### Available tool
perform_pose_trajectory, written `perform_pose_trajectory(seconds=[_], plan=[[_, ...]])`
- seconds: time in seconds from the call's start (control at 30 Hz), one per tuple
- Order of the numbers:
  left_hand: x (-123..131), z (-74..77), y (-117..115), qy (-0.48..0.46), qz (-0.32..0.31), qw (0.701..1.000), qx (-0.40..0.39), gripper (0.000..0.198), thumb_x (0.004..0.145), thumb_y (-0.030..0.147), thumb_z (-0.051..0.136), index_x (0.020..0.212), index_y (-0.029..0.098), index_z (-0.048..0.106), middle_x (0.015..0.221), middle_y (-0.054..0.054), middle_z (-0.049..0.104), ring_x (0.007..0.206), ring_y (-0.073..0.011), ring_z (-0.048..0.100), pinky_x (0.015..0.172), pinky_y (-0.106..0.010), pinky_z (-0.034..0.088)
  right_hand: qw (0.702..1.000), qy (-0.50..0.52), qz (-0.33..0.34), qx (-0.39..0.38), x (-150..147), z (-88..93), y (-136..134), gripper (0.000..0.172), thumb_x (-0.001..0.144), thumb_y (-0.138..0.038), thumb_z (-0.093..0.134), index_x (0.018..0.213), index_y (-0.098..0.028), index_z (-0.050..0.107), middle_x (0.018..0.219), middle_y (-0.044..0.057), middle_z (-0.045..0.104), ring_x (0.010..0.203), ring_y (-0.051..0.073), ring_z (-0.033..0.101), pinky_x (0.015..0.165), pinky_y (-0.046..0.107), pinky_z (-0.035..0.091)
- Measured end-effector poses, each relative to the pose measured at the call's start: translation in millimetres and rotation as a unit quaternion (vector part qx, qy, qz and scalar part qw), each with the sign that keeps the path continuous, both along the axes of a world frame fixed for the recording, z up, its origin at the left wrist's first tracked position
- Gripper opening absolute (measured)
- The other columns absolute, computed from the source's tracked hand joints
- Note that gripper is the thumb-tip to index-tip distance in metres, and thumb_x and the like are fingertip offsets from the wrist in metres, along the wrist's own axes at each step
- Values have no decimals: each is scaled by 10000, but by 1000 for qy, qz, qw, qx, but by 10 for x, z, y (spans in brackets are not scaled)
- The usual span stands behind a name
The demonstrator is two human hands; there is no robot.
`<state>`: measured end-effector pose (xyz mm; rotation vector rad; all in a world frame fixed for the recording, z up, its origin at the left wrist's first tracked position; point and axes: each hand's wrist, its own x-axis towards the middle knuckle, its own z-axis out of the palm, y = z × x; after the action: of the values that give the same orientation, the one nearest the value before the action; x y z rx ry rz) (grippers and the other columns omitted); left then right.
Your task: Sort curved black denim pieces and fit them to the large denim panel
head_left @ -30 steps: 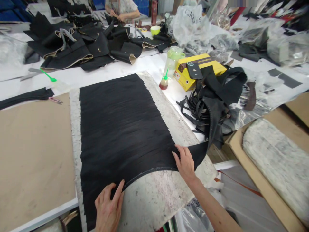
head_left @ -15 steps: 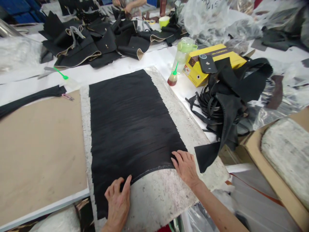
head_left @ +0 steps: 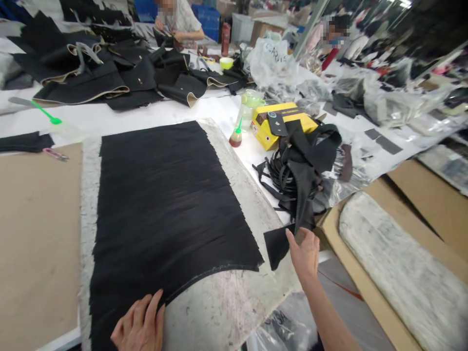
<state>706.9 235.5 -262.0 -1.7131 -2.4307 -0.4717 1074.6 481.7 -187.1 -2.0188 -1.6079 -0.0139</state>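
Observation:
A large black sheet (head_left: 164,209), leather-like with ragged sides and a curved near edge, lies flat on a worn whitish board (head_left: 226,302). My left hand (head_left: 141,321) rests at that near edge, fingers extended over the sheet and not gripping it. To the right, my right hand (head_left: 305,251) is at the narrow part of a black leather scrap (head_left: 277,246). Its thumb and fingers are apart, the thumb touching or very near the scrap. The scrap runs up into a heap of black strips (head_left: 285,175).
Beyond the board stand a small bottle (head_left: 236,138) with a green nozzle, a yellow box (head_left: 266,139) with a phone (head_left: 277,123), and a clear jug (head_left: 248,107). Black pieces (head_left: 139,78) pile up at the back. A cardboard box (head_left: 329,222) flanks the right side. People work further off.
My right hand has left the black sheet's near right corner and moved right to the leather scrap. My left hand stays at the sheet's near edge. The view has swung right and up.

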Motion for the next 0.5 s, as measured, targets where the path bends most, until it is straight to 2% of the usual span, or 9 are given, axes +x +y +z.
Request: perform_pose_trajectory(seconds=[0.1, 0.17, 0.27, 0.4, 0.5], plan=[[-51, -20, 32, 3, -27, 1000, 15, 291, 870, 283, 481, 1109, 200, 625, 1041, -94, 663, 984, -259, 576, 835, -406, 406, 998, 13, -47, -40, 211, -73, 145, 554, 725, -617, 581, 1020, -149, 548, 888, 137, 606, 910, 320, 565, 766, 448, 452], [-75, 19, 52, 11, -40, 999, 17, 271, 862, 281, 492, 1084, 200, 625, 1019, -89, 668, 963, -254, 585, 799, -384, 409, 994, 35, -74, -70, 267, -133, 208, 460, 706, -552, 612, 966, -176, 563, 764, 90, 617, 759, 283, 596, 668, 407, 456], [-82, 91, 71, 13, -44, 999, 18, 250, 863, 269, 492, 1066, 203, 621, 994, -79, 670, 934, -243, 591, 770, -362, 406, 987, 76, -95, -104, 316, -168, 258, 292, 693, -428, 626, 885, -211, 596, 642, 39, 623, 623, 237, 593, 607, 371, 445], [-68, 91, 71, 0, -45, 999, 23, 259, 877, 274, 473, 1074, 194, 621, 983, -83, 670, 911, -237, 597, 748, -350, 408, 978, 147, -106, -102, 374, -79, 260, 254, 657, -374, 620, 849, -209, 636, 656, 40, 661, 605, 215, 603, 598, 350, 456], [-46, 99, 102, -25, -14, 999, 27, 287, 887, 297, 447, 1069, 185, 639, 1019, -109, 662, 895, -254, 593, 760, -382, 412, 966, 223, -96, -91, 386, 64, 237, 222, 634, -368, 598, 783, -213, 652, 608, 17, 649, 564, 201, 597, 561, 330, 465]])
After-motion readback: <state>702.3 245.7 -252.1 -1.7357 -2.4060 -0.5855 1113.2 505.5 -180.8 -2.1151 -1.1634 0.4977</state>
